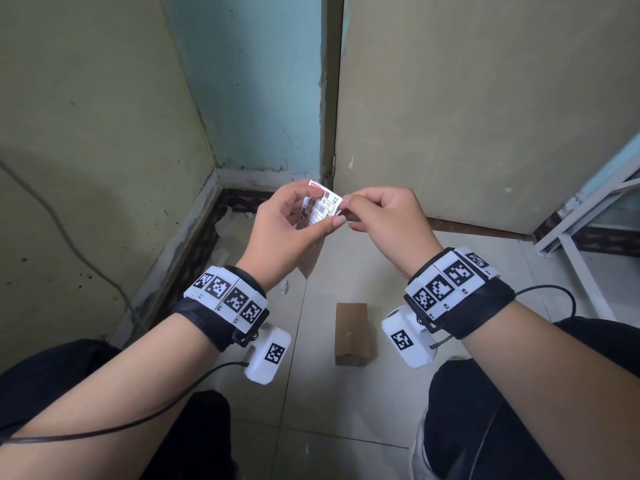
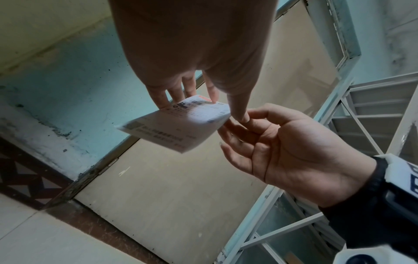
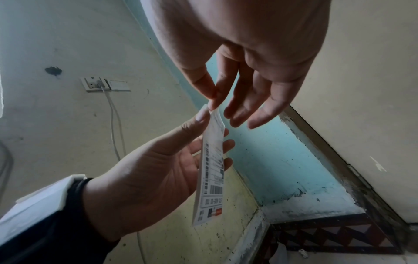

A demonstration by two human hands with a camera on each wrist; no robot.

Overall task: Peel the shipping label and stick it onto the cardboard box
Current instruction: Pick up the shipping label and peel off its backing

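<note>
Label point(image 1: 320, 206) sits up in the air between both hands, well above the box point(image 1: 351, 333), which stands on the floor tile between the knees. The left hand point(image 1: 294, 230) cradles it, fingers behind and thumb laid across the printed face. The right hand point(image 1: 384, 220) pinches one corner between thumb and forefinger, its other fingers hanging loosely spread in the right wrist view. The step looks like starting the peel at that corner. To do it well, I judge the nail should split the sticker from its backing there, then draw it back slowly and low along the sheet while the left thumb pins the rest flat, so the sticker neither tears nor curls onto itself. Whether any layer has lifted yet is too small to tell.
</note>
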